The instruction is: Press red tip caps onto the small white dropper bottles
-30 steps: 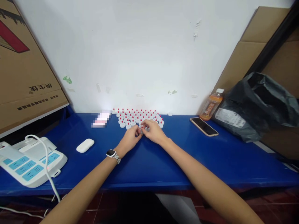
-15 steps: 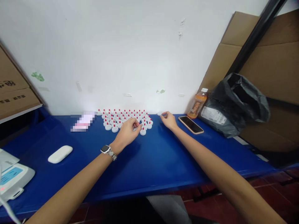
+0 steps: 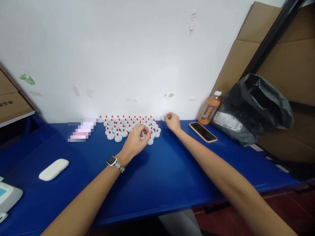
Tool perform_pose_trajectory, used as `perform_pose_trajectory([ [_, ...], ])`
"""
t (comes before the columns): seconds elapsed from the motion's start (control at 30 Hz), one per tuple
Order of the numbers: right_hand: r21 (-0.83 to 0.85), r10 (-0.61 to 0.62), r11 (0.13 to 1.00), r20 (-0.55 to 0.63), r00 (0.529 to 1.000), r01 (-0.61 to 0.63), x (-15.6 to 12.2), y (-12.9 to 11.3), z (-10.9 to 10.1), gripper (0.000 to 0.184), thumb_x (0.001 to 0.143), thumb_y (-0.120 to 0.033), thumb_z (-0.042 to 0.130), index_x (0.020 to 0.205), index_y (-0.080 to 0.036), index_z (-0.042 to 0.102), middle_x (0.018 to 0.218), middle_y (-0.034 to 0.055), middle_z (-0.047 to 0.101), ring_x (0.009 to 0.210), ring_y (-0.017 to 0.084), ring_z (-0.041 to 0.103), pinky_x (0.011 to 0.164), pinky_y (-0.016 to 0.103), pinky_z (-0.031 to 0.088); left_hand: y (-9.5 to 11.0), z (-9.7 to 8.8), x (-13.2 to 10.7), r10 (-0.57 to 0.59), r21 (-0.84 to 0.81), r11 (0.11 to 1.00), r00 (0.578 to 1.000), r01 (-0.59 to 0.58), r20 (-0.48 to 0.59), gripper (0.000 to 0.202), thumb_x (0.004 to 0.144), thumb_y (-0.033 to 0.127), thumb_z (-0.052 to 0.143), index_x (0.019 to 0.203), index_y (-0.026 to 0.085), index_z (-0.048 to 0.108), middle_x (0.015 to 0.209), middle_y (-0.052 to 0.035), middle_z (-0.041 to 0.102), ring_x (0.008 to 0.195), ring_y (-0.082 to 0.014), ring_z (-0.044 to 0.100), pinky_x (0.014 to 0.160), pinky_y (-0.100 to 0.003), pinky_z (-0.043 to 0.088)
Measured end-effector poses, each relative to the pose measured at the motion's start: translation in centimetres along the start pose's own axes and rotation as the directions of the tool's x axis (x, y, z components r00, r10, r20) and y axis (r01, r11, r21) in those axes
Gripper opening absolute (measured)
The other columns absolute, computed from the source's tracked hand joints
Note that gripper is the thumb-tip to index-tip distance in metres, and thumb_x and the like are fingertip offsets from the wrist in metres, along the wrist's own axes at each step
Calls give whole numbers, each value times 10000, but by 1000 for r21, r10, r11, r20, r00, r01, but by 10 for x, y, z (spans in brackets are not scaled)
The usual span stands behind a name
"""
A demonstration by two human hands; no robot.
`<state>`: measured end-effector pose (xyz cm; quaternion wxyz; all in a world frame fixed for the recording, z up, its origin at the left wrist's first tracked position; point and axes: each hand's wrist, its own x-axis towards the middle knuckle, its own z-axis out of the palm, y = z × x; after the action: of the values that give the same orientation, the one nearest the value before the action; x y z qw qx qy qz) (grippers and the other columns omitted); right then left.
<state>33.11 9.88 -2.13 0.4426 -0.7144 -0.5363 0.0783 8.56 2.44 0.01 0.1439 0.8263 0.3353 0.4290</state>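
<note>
My left hand [image 3: 136,140] is curled at the front edge of the caps [image 3: 118,126], can't tell if gripping. My right hand [image 3: 172,121] pinches a stray cap [image 3: 163,118] just right of them, fingertips only since it's tiny.

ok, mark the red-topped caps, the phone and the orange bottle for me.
red-topped caps [image 3: 122,127]: head view, on a cap in the middle of the cluster.
phone [image 3: 203,131]: head view, centre of its dark screen.
orange bottle [image 3: 208,113]: head view, on its label.

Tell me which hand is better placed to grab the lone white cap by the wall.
Right. The right hand is already beside the lone cap; the left hand rests at the red-tipped cap cluster.
</note>
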Motion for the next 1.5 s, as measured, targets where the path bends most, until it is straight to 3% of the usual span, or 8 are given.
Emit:
perform_pose_trajectory([
  [0.2,464,-267,853,-4,964,238,-72,-54,-16,247,839,-432,626,882,-189,646,712,4,652,655,151,585,647,273,466,-3,-18,-7,16,28,999,998,-14,-65,242,921,327,578,1119,199,529,1084,-59,570,843,-160,544,844,-324,470],
  [0.37,604,-382,762,128,915,233,-126,-96,-11,257,859,-451,642,863,-197,681,771,19,690,684,152,596,639,275,446,-11,-36,-26,49,14,999,997,-50,65,415,933,410,575,1292,221,490,1203,-81,589,920,-186,579,835,-329,481],
  [0.53,475,-458,814,168,873,335,-132,-102,-3,276,941,-441,538,914,-219,701,801,20,705,723,169,596,674,297,440,-29,-58,-39,-46,39,998,989,41,137,350,979,455,471,1199,196,557,1043,-78,649,877,-199,604,796,-336,488],
  [0.73,-25,-584,794,250,772,608,-115,-75,-10,193,922,-335,582,1038,-243,707,1116,90,691,1088,281,547,911,433,369,-39,-73,-41,-202,11,979,975,202,89,339,986,470,440,1134,190,561,984,-52,677,772,-171,599,720,-308,476],
  [0.9,-17,-576,776,387,720,631,-117,-58,-13,183,941,-302,553,1022,-249,708,1072,67,712,1038,254,580,913,439,354,-35,-70,-44,-176,36,984,979,173,100,344,988,465,443,1174,207,574,988,-49,677,814,-181,605,734,-309,470],
  [1.03,71,-564,808,382,732,585,-112,-47,-23,183,934,-339,572,1018,-243,703,996,55,710,966,232,603,889,408,404,-34,-68,-45,-183,35,983,976,180,117,352,992,471,429,1178,209,575,1050,-64,670,880,-196,612,758,-321,468],
  [1.3,60,-398,916,234,887,396,-95,-20,-40,297,982,-280,418,1156,-213,648,1145,86,621,1022,214,611,942,382,458,-33,-63,-44,-225,55,974,972,221,73,369,1000,481,409,1194,202,553,1077,-76,674,892,-203,625,793,-337,484],
  [1.5,77,-394,917,329,858,392,-102,-21,-24,335,919,-301,559,1231,-187,603,1128,83,599,750,146,609,795,341,510,-23,-56,-49,-86,90,994,977,69,194,405,1023,458,367,1288,186,507,1233,-118,649,1112,-242,631,985,-407,494],
])
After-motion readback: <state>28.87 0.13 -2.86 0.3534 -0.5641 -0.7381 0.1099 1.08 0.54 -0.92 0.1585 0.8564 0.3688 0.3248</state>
